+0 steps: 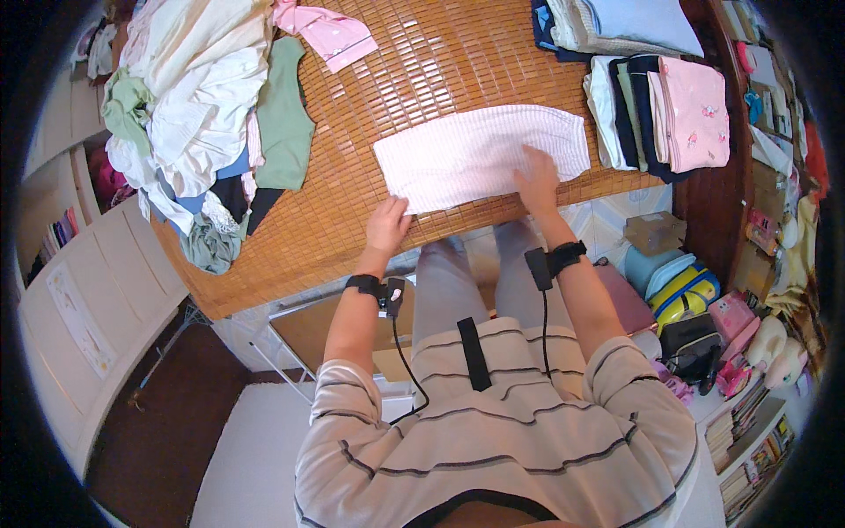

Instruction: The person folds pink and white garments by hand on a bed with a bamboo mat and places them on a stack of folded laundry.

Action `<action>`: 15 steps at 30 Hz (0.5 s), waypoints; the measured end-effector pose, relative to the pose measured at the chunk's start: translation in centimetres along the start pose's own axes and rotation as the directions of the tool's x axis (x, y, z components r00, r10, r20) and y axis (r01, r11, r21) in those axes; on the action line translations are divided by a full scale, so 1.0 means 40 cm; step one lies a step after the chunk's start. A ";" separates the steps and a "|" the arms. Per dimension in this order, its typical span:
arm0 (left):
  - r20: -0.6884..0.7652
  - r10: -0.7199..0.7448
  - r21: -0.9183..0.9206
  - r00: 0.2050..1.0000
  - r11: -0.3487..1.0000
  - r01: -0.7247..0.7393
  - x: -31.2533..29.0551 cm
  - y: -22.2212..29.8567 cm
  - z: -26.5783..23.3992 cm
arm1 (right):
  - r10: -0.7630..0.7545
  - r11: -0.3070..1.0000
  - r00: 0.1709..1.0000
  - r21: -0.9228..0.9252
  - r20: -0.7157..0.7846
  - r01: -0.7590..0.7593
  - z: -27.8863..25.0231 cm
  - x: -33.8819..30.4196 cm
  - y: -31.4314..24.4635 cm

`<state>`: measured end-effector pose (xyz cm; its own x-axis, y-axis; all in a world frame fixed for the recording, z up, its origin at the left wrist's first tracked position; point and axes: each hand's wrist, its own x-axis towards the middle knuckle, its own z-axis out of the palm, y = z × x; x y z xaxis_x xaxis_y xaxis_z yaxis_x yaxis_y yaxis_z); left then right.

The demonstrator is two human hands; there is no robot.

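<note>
A pale pink-and-white striped garment (466, 158), which looks like folded trousers, lies lengthwise across the near part of a bamboo mat (352, 114). At its near left corner, my left hand (388, 226) has its fingers closed on the cloth's edge. My right hand (539, 182) rests on the near edge toward the right end, fingers stretched out over the fabric. Black bands with small devices and cables circle both wrists.
A loose heap of clothes (202, 106) covers the mat's left, beside a green sleeveless top (283, 114). A pink garment (330, 33) lies at the back. Folded clothes stand upright (691, 114) at right, near another folded stack (634, 26). Bags (691, 343) crowd the floor at right.
</note>
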<state>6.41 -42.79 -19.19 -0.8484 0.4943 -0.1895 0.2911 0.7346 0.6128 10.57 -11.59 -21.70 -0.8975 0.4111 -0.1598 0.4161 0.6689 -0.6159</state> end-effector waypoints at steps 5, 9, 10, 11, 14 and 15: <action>-0.050 0.332 0.108 0.942 0.939 -0.326 0.010 -0.037 -0.034 | 0.160 0.952 0.970 -0.288 0.185 -0.102 0.129 -0.078 -0.085; 0.243 0.275 0.152 0.930 0.936 -0.317 -0.008 -0.069 -0.026 | 0.147 0.965 0.972 -0.244 0.184 -0.100 0.179 -0.064 -0.080; 0.330 0.245 0.126 0.911 0.946 -0.300 -0.018 -0.067 -0.017 | 0.121 0.965 0.969 -0.256 0.215 -0.064 0.179 -0.052 -0.082; 0.415 0.216 0.101 0.884 0.954 -0.281 -0.026 -0.066 -0.007 | 0.096 0.963 0.965 -0.267 0.245 -0.028 0.180 -0.040 -0.085; 0.593 0.105 0.036 0.798 0.987 -0.156 -0.035 -0.048 0.030 | -0.023 0.952 0.939 -0.279 0.344 0.126 0.168 -0.004 -0.096; 0.643 0.044 0.029 0.765 0.996 -0.082 -0.041 -0.038 0.043 | -0.019 0.952 0.940 -0.282 0.342 0.122 0.169 0.017 -0.101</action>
<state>8.11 -43.91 -21.13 -0.3521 0.7088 -0.6113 0.3722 0.7053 0.6034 7.30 -18.19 -24.55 -0.9011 0.1621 -0.4022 0.3281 0.8612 -0.3881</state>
